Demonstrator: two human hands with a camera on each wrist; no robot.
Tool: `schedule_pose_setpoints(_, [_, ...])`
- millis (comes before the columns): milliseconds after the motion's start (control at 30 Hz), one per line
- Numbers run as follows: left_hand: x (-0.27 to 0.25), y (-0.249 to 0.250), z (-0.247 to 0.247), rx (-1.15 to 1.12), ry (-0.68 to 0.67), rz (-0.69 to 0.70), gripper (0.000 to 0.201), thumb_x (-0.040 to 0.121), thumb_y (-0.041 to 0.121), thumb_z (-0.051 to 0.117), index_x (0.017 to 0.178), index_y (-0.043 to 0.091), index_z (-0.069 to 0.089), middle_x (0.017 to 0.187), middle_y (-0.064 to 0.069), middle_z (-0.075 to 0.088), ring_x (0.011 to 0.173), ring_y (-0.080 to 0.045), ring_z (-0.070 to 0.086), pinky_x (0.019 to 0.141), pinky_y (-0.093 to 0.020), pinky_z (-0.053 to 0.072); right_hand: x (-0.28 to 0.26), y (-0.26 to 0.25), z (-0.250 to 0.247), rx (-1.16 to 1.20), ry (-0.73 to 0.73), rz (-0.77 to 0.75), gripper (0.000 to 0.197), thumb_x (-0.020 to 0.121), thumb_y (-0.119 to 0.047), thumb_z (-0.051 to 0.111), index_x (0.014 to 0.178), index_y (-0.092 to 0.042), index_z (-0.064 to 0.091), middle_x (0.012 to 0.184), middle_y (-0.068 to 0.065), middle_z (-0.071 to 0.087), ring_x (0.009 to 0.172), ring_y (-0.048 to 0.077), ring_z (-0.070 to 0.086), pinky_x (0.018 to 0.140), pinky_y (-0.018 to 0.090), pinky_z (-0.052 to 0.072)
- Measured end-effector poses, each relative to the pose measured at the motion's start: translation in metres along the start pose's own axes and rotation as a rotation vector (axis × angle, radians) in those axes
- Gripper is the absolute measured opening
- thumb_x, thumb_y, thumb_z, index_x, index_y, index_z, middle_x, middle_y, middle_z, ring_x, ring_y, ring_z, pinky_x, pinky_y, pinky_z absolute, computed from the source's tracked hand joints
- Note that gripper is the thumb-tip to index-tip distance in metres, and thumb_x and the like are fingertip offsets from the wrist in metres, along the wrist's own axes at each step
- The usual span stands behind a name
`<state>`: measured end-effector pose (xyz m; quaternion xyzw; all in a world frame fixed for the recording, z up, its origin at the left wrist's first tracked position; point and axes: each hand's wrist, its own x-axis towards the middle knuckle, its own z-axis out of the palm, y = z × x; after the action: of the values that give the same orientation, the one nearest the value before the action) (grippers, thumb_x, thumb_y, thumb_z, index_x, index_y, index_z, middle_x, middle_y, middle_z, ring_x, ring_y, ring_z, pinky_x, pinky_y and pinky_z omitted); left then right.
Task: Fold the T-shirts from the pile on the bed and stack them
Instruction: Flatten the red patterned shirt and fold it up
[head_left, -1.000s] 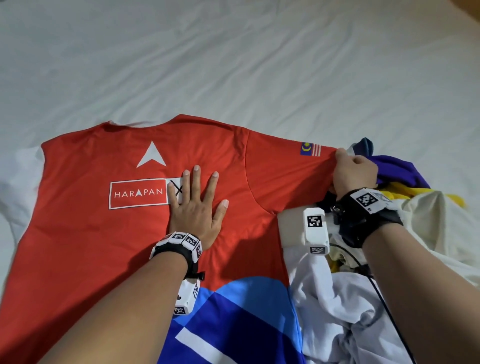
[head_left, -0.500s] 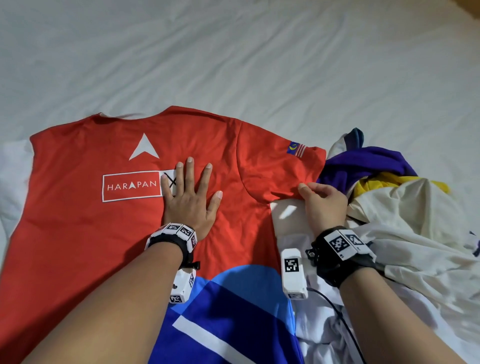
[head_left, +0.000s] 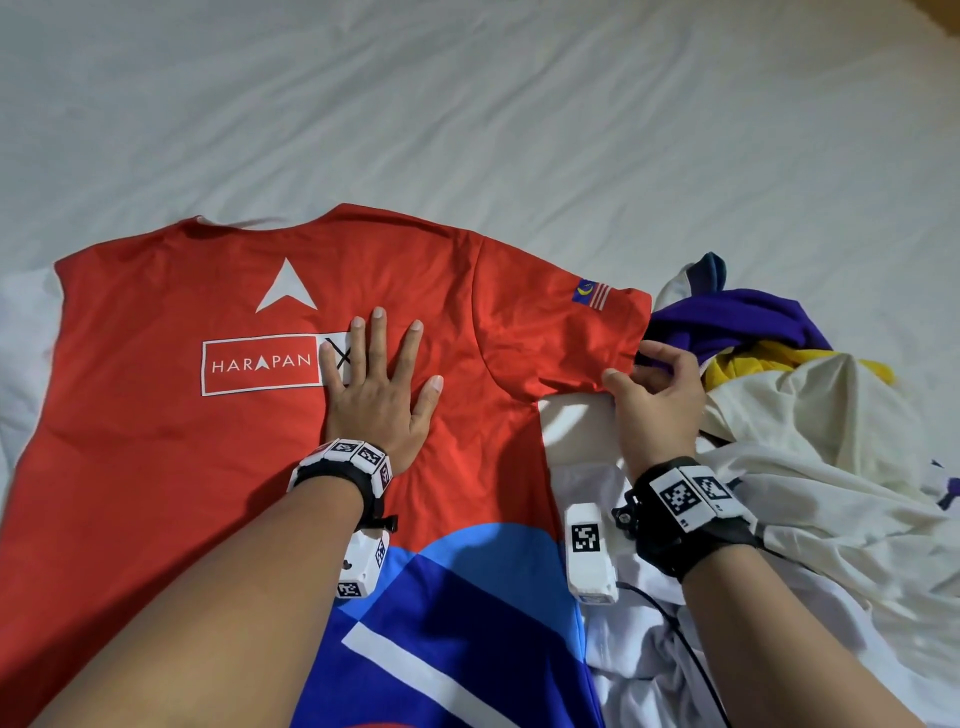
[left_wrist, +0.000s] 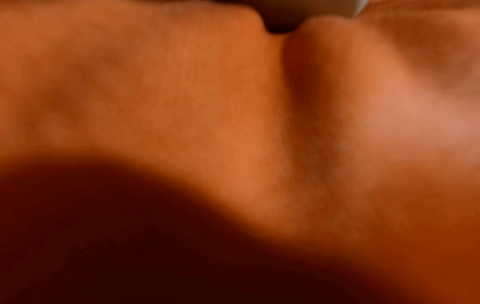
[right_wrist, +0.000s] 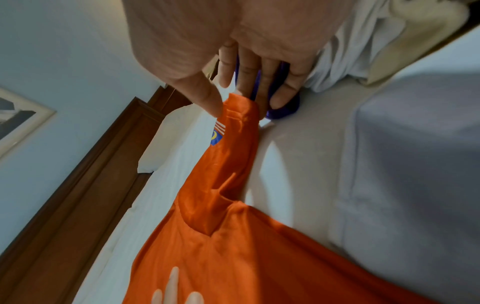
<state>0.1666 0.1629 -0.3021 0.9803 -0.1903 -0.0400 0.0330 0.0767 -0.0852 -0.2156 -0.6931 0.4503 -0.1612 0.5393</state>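
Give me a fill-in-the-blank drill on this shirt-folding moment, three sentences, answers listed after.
1. The left hand lies flat with fingers spread on the ____ T-shirt.
2. The right hand holds the hem of that shirt's ____, next to the small flag patch.
3. The white word printed on the shirt beside the left hand reads ____.

Missing words: red; sleeve; HARAPAN
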Motion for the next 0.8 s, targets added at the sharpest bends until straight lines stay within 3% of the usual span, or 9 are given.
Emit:
schedule_pose_setpoints(100, [0.0, 0.0, 0.001, -0.001, 0.002, 0.001, 0.07, 0.102, 0.062, 0.014, 0.164, 0.03, 0.007, 0.171, -0.013, 0.002, 0.157, -0.035, 0.006, 0.121, -0.064, 0.008, -0.001, 0.005, -0.002, -0.159, -0.097, -0.033, 0.036, 0.08, -0.019, 0.075, 0.108, -0.036, 0.06, 0.093, 0.001, 0.074, 0.084, 0.02, 0.07, 0.089, 0.042, 0.057])
schedule_pose_setpoints(200, [0.0, 0.0, 0.001, -0.003, 0.001, 0.001, 0.07, 0.103, 0.062, 0.014, 0.164, 0.03, 0.007, 0.171, -0.013, 0.002, 0.157, -0.035, 0.005, 0.122, -0.064, 0.007, 0.001, 0.004, -0.002, -0.353, -0.138, -0.113, 0.026, 0.089, -0.018, 0.07, 0.111, -0.03, 0.062, 0.099, -0.001, 0.071, 0.085, 0.015, 0.066, 0.088, 0.038, 0.054])
schedule_pose_setpoints(267, [0.0, 0.0, 0.001, -0.002, 0.003, 0.001, 0.07, 0.102, 0.062, 0.014, 0.164, 0.03, 0.007, 0.171, -0.013, 0.002, 0.157, -0.035, 0.005, 0.122, -0.064, 0.007, 0.001, 0.001, -0.002, -0.384, -0.113, -0.202, 0.024, 0.092, -0.017, 0.065, 0.111, -0.032, 0.061, 0.092, 0.002, 0.069, 0.082, 0.019, 0.064, 0.082, 0.04, 0.053])
schedule_pose_setpoints(367, [0.0, 0.0, 0.001, -0.001, 0.005, -0.002, 0.07, 0.102, 0.062, 0.014, 0.164, 0.03, 0.007, 0.171, -0.013, 0.002, 0.157, -0.035, 0.005, 0.122, -0.064, 0.007, 0.0, -0.005, -0.004, -0.401, -0.093, -0.264, 0.021, 0.096, -0.015, 0.06, 0.114, -0.025, 0.058, 0.071, 0.001, 0.061, 0.063, 0.007, 0.057, 0.067, 0.027, 0.046])
schedule_pose_setpoints(400, [-0.001, 0.0, 0.001, 0.0, 0.003, -0.002, 0.07, 0.102, 0.062, 0.014, 0.164, 0.03, 0.007, 0.171, -0.013, 0.001, 0.157, -0.035, 0.005, 0.122, -0.064, 0.007, 0.001, -0.008, -0.004, -0.447, -0.098, -0.248, 0.021, 0.097, -0.018, 0.059, 0.118, -0.023, 0.056, 0.071, 0.002, 0.061, 0.064, 0.008, 0.057, 0.067, 0.028, 0.046])
schedule_pose_setpoints(467, [-0.001, 0.0, 0.0, 0.004, 0.0, -0.001, 0.07, 0.103, 0.062, 0.013, 0.164, 0.03, 0.005, 0.171, -0.013, 0.001, 0.157, -0.035, 0.004, 0.122, -0.064, 0.007, 0.003, -0.018, -0.004, -0.63, -0.122, -0.197, 0.03, 0.1, -0.033, 0.055, 0.127, -0.021, 0.049, 0.089, 0.01, 0.067, 0.085, 0.025, 0.064, 0.077, 0.039, 0.05])
schedule_pose_setpoints(533, [0.0, 0.0, 0.001, 0.008, -0.001, 0.0, 0.07, 0.103, 0.062, 0.012, 0.164, 0.03, 0.005, 0.171, -0.013, 0.0, 0.157, -0.035, 0.004, 0.122, -0.064, 0.007, 0.008, -0.03, -0.002, -0.818, -0.123, -0.189, 0.044, 0.1, -0.047, 0.049, 0.132, -0.017, 0.043, 0.115, 0.015, 0.063, 0.105, 0.038, 0.061, 0.084, 0.046, 0.046])
schedule_pose_setpoints(667, [0.0, 0.0, 0.001, 0.001, -0.002, 0.0, 0.07, 0.103, 0.062, 0.013, 0.164, 0.03, 0.005, 0.171, -0.013, 0.001, 0.157, -0.036, 0.005, 0.122, -0.064, 0.008, 0.033, -0.058, 0.008, -0.997, -0.008, -0.322, 0.039, 0.1, -0.035, 0.049, 0.133, -0.014, 0.047, 0.133, 0.015, 0.049, 0.115, 0.041, 0.054, 0.079, 0.044, 0.039])
schedule_pose_setpoints(800, [0.001, 0.0, 0.001, -0.012, 0.002, 0.002, 0.07, 0.103, 0.062, 0.017, 0.164, 0.03, 0.007, 0.171, -0.014, 0.002, 0.157, -0.037, 0.006, 0.122, -0.065, 0.008, 0.074, -0.06, 0.027, -1.226, -0.11, -0.345, 0.039, 0.095, -0.026, 0.049, 0.13, -0.013, 0.058, 0.138, 0.014, 0.05, 0.132, 0.038, 0.035, 0.103, 0.05, 0.031])
